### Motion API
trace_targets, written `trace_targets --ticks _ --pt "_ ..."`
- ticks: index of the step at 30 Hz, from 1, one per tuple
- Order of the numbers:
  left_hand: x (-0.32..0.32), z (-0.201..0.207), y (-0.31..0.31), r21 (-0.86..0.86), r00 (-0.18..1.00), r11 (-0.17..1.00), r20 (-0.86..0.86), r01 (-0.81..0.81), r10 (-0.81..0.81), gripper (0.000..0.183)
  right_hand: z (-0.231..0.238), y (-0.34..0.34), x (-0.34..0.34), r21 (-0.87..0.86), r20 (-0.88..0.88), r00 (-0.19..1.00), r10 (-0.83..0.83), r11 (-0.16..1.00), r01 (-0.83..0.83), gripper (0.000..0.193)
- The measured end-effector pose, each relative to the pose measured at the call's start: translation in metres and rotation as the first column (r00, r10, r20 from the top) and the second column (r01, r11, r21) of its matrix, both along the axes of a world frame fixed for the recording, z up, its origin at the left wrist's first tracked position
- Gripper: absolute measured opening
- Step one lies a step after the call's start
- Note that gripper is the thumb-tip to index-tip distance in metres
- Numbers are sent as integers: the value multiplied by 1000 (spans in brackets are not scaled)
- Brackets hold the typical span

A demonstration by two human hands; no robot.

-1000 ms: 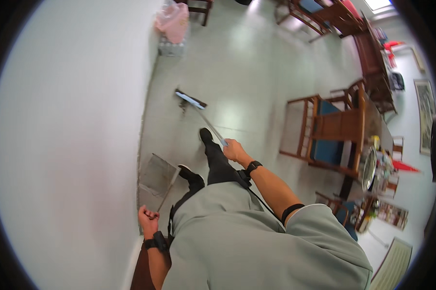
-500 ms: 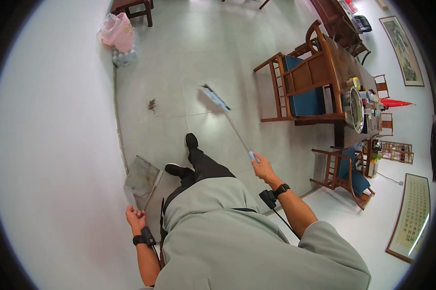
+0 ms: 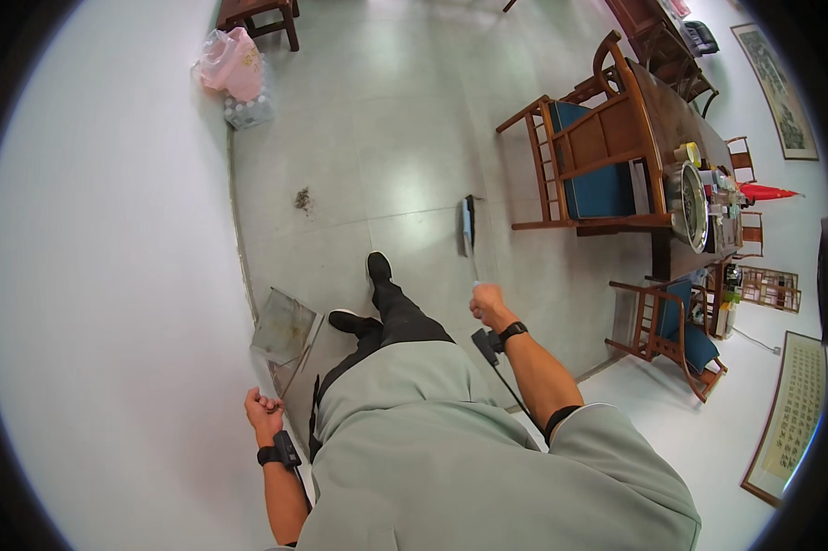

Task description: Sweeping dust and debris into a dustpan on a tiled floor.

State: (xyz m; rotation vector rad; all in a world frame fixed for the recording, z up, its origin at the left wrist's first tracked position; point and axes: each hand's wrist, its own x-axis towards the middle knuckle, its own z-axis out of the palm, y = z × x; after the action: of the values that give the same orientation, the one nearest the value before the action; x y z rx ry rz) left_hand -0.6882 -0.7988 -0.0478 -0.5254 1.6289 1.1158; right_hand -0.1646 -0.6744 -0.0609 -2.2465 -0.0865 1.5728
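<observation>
My right hand (image 3: 492,306) is closed around the light handle of a broom (image 3: 468,226). Its narrow blue head with a dark edge hangs ahead of the hand, turned almost in line with the handle. Low on the left, my left hand (image 3: 265,410) grips the thin pole of a dustpan (image 3: 285,328). The pan is greyish and see-through, with smudges on it, beside the wall and close to my left shoe. A small dark heap of dirt (image 3: 303,199) lies on the floor ahead of my feet, apart from both tools.
A wooden chair (image 3: 590,151) with a blue seat and a wooden table (image 3: 662,119) carrying a metal basin (image 3: 687,207) stand at the right. Another chair (image 3: 675,331) is nearer. Bottles in plastic (image 3: 248,108) under a pink bag (image 3: 235,69) sit by the left wall.
My right hand has drawn the broom back and swung its head to the right, away from the dirt heap. The dustpan keeps its place beside the wall, in my left hand.
</observation>
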Motion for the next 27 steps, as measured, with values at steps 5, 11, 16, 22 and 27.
trace_targets --ticks 5,11,16,22,27 --pt "5 7 0 -5 1000 1000 15 3 -3 26 20 14 -67 24 -44 999 -3 1000 4 10" --pt "5 2 0 26 998 1000 60 2 -4 25 70 37 -84 59 -225 970 86 995 -75 37" --pt "5 -1 2 7 998 1000 60 -2 2 25 107 45 -82 96 -277 952 132 989 -109 42" --pt "14 3 10 -42 999 998 27 -46 47 25 107 64 -37 171 -121 973 195 970 -173 43" --pt "27 19 15 -52 995 994 -21 -97 96 24 73 138 45 196 137 971 195 956 -220 44"
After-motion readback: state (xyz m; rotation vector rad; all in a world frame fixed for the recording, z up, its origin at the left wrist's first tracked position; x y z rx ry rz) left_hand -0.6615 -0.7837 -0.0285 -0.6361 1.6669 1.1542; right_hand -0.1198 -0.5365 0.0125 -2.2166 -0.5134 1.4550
